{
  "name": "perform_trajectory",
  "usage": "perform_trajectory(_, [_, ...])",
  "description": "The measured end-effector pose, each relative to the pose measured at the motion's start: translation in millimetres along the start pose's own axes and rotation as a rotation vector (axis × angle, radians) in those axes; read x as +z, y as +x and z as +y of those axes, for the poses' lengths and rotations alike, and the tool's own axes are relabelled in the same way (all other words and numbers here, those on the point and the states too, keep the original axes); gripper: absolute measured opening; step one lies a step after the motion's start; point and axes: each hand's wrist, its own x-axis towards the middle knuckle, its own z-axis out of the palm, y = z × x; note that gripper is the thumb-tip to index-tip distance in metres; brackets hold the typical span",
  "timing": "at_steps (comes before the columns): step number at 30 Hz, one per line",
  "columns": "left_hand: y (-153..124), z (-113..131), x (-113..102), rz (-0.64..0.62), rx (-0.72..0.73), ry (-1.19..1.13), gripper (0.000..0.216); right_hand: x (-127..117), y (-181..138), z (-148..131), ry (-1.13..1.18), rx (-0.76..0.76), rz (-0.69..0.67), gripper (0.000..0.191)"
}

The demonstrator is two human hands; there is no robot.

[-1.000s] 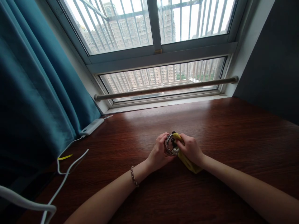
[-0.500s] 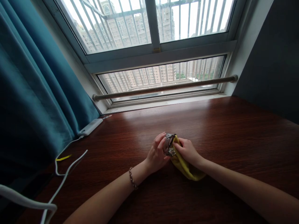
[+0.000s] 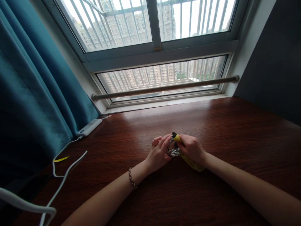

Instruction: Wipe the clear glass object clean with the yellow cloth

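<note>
Seemingly hollow shiny object (image 3: 174, 153) beside yellow cloth (image 3: 192, 164)

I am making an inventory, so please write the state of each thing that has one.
Left hand: curled round the shiny object
Right hand: gripping the yellow cloth
Shiny object: held, partly hidden
Yellow cloth: bunched, partly under the right hand
Bracelet: worn on left wrist
Curtain: hanging in folds
Window: appears shut
White box: lying down, cable attached
</note>
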Motion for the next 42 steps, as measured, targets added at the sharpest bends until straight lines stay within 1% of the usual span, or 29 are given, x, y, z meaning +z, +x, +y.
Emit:
perform_trajectory(3, [-2,3,-1,0.071,-0.002,0.053,0.079,-1,0,-6,0.106,0.079,0.032,0.018])
perform_trajectory(7, [-3,3,-1,0.175,0.043,0.043,0.086,-4,1,-19,0.289,0.271,0.063,0.027])
perform_trajectory(10, [-4,1,1,0.213,0.085,-0.006,0.083,-3,1,-28,0.435,0.413,0.0,0.031])
perform_trajectory(13, [-6,-2,4,0.256,0.108,-0.044,0.079,1,1,-32,0.56,0.476,-0.067,0.031])
perform_trajectory(15, [-6,-4,5,0.261,0.125,-0.066,0.08,3,0,-32,0.611,0.493,-0.085,0.03])
perform_trajectory(18, [-5,-3,4,0.216,0.129,-0.109,0.081,6,-2,-32,0.605,0.517,-0.079,0.029])
perform_trajectory(23, [1,4,-5,0.072,0.124,-0.216,0.079,7,-5,-32,0.596,0.545,0.017,0.027])
perform_trajectory(26, [3,5,-7,0.031,0.13,-0.239,0.075,6,-5,-28,0.573,0.552,0.07,0.027])
perform_trajectory(29, [2,3,-4,0.059,0.074,-0.198,0.075,2,-4,-25,0.501,0.532,0.117,0.027])
perform_trajectory(32, [1,2,3,0.132,-0.054,-0.127,0.088,-2,-2,-24,0.431,0.469,0.153,0.025])
perform_trajectory(34, [1,3,5,0.167,-0.11,-0.09,0.096,-4,-1,-26,0.428,0.432,0.171,0.024])
perform_trajectory(37, [2,4,6,0.171,-0.118,-0.056,0.091,-2,-2,-29,0.461,0.456,0.155,0.025])
perform_trajectory(40, [1,3,5,0.172,-0.099,-0.039,0.087,1,-3,-30,0.487,0.521,0.099,0.029])
perform_trajectory(42, [0,2,5,0.176,-0.076,-0.041,0.086,3,-4,-31,0.498,0.531,0.063,0.03])
